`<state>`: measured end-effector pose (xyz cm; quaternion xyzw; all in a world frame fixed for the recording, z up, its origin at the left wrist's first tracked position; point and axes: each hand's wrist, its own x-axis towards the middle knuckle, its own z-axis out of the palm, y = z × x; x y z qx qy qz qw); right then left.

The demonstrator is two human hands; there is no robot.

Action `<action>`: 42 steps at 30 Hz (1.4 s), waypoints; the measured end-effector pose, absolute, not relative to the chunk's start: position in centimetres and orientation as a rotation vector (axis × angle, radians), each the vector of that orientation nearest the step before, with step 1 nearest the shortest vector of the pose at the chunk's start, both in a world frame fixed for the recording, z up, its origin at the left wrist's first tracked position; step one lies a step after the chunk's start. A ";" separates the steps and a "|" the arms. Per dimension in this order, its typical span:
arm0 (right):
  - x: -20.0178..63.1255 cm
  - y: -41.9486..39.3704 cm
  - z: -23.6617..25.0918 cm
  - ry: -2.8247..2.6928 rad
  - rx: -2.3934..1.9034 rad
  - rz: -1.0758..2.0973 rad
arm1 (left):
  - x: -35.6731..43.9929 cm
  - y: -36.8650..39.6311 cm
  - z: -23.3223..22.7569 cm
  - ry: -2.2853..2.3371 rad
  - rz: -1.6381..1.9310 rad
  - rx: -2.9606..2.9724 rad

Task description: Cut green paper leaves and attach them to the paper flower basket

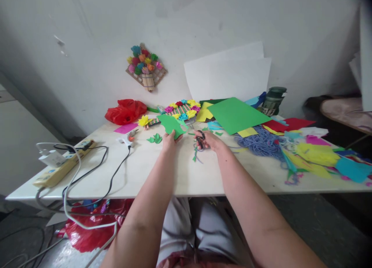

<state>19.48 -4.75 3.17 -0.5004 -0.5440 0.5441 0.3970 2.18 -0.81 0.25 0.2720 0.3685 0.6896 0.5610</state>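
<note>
A piece of green paper with a cut, uneven edge is held in my left hand, its fingers closed on the lower part. My right hand grips black-handled scissors, whose blades point up and left, a little right of the paper. Green scraps lie around the scissors. Several small cut green leaves rest on the table left of my left hand. Behind the paper stands a woven piece trimmed with colourful paper flowers.
A glue gun and a power strip with cords occupy the left. A red plastic bag sits behind. Green sheet, blue-purple yarn and coloured paper scraps cover the right. A flower decoration hangs on the wall.
</note>
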 end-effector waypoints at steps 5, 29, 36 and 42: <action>19.1 -5.3 3.6 -1.497 -1.230 1.363 | 2.2 -0.9 0.5 0.879 1.648 0.586; 17.5 -5.3 3.3 -1.487 -1.269 1.337 | 2.7 -1.1 0.2 0.748 1.497 0.676; 17.2 -5.8 3.8 -1.456 -1.266 1.344 | 2.5 -1.0 0.1 0.722 1.524 0.668; 17.0 -4.7 2.6 -1.426 -1.239 1.319 | 2.6 -0.9 0.0 0.718 1.513 0.656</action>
